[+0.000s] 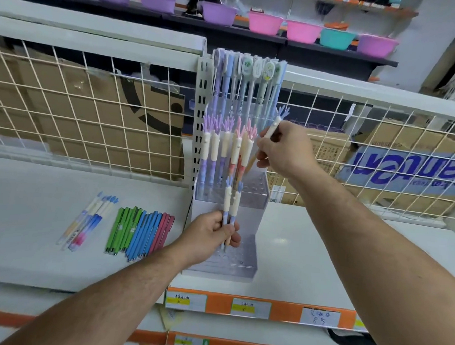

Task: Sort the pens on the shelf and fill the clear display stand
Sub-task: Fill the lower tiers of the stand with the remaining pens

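Couldn't read much, tbh. Spotted big blue lettering, upside down, on the cardboard box behind the wire grid at right, but couldn't get a word out of it. Saw handwritten characters on the white price tag on the orange shelf strip, with what looked like "85" underneath. Found two yellow-banded tags left of it, too blurry. Same for the pale marks on the green pens.
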Demonstrator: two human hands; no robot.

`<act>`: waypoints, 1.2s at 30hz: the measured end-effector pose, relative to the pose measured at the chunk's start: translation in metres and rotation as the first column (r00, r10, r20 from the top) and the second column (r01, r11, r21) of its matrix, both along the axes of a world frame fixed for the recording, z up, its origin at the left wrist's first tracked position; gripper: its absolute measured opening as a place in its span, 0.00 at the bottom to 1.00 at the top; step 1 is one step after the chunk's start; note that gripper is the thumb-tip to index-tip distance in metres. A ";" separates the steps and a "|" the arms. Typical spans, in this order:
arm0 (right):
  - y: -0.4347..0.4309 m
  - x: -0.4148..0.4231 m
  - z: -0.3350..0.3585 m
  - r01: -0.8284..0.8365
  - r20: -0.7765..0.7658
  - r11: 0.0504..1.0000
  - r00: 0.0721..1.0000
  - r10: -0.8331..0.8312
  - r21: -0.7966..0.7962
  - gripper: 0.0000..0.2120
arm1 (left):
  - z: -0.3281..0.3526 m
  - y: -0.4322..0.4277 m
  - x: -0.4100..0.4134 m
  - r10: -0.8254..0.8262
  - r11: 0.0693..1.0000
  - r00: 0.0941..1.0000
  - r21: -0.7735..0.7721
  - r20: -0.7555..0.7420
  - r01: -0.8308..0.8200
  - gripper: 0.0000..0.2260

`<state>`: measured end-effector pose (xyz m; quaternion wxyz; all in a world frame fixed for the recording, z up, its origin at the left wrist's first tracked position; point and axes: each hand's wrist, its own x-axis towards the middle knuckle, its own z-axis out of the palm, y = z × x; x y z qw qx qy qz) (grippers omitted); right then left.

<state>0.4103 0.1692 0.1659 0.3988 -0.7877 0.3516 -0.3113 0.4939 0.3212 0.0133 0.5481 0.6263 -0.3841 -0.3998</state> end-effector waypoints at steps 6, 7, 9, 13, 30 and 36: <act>-0.003 0.006 -0.004 -0.023 -0.099 0.998 0.995 0.017 -0.063 0.02 | 0.000 0.000 0.000 0.008 1.000 1.000 -0.006 -0.016 -0.008 0.06; -0.004 0.006 -0.006 -0.037 -0.137 0.997 0.990 0.028 -0.067 0.03 | 0.000 0.000 0.000 0.007 1.000 1.000 -0.007 -0.019 -0.008 0.06; -0.001 0.008 -0.011 -0.080 -0.237 0.992 0.970 0.055 -0.098 0.05 | 0.000 0.000 0.000 0.010 1.000 1.000 -0.005 -0.021 -0.010 0.06; 0.000 0.010 -0.018 -0.106 -0.306 0.978 0.951 0.046 -0.182 0.08 | 0.000 0.001 0.000 0.014 1.000 1.000 -0.003 -0.023 -0.014 0.06; 0.047 -0.043 -0.069 -0.229 -0.299 0.969 0.922 0.246 0.092 0.07 | -0.003 0.000 0.000 -0.012 1.000 1.000 -0.009 0.005 0.012 0.06; 0.045 -0.036 -0.063 -0.146 -0.156 0.989 0.976 0.149 0.034 0.11 | -0.003 -0.001 0.001 -0.001 1.000 0.998 -0.027 -0.058 0.000 0.11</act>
